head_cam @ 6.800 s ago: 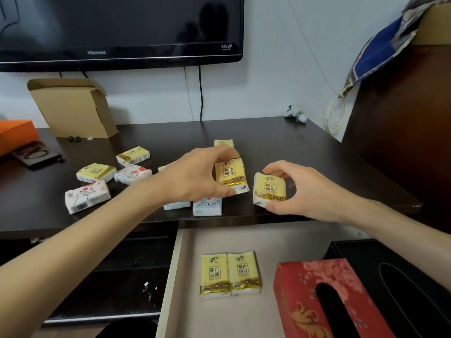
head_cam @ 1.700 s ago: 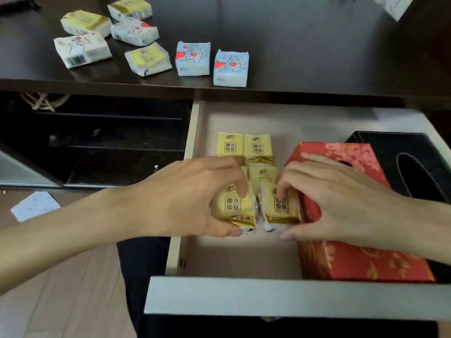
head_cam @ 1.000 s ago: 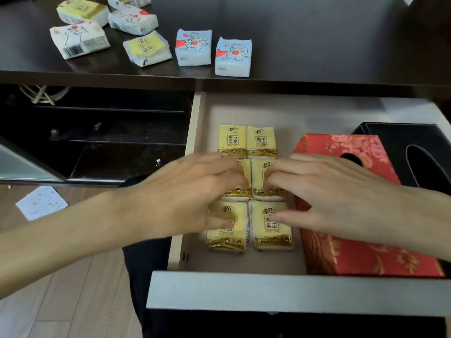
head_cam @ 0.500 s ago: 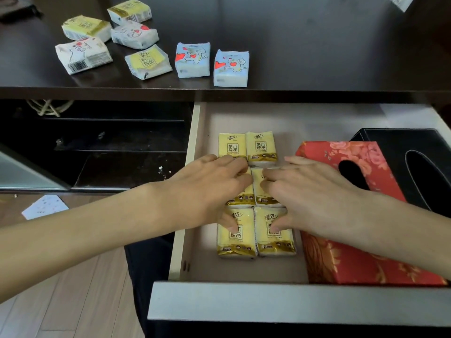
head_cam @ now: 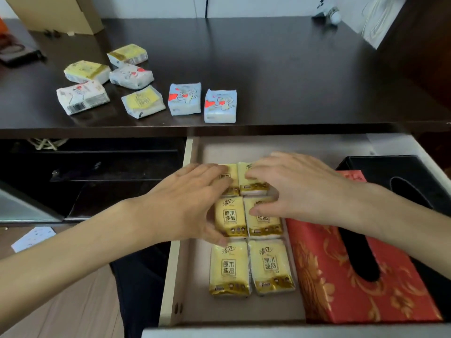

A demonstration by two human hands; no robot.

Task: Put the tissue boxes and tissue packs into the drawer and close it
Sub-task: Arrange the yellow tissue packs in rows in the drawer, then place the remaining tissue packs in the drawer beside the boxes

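The drawer [head_cam: 170, 284] stands pulled out under the dark cabinet top [head_cam: 280, 69]. Several yellow tissue packs [head_cam: 229, 267] lie in it in two columns, beside a red tissue box [head_cam: 341, 298] and a black tissue box [head_cam: 400, 172]. My left hand [head_cam: 185, 203] lies flat over the left packs of the back and middle rows, thumb against the middle one. My right hand [head_cam: 295, 186] rests with spread fingers on the right packs of those rows. Neither hand lifts a pack. Several more packs, yellow, white and blue [head_cam: 219, 106], lie on the cabinet top.
A cardboard box [head_cam: 56, 13] stands at the back left of the top, with a dark flat object [head_cam: 17, 52] near the left edge. Left of the drawer are open dark shelves [head_cam: 97, 172]. A paper scrap [head_cam: 31, 237] lies on the wooden floor.
Both hands set two more yellow packs into the drawer, then slid from the front rows toward the back rows, leaving the front two packs uncovered. The view has tilted up.
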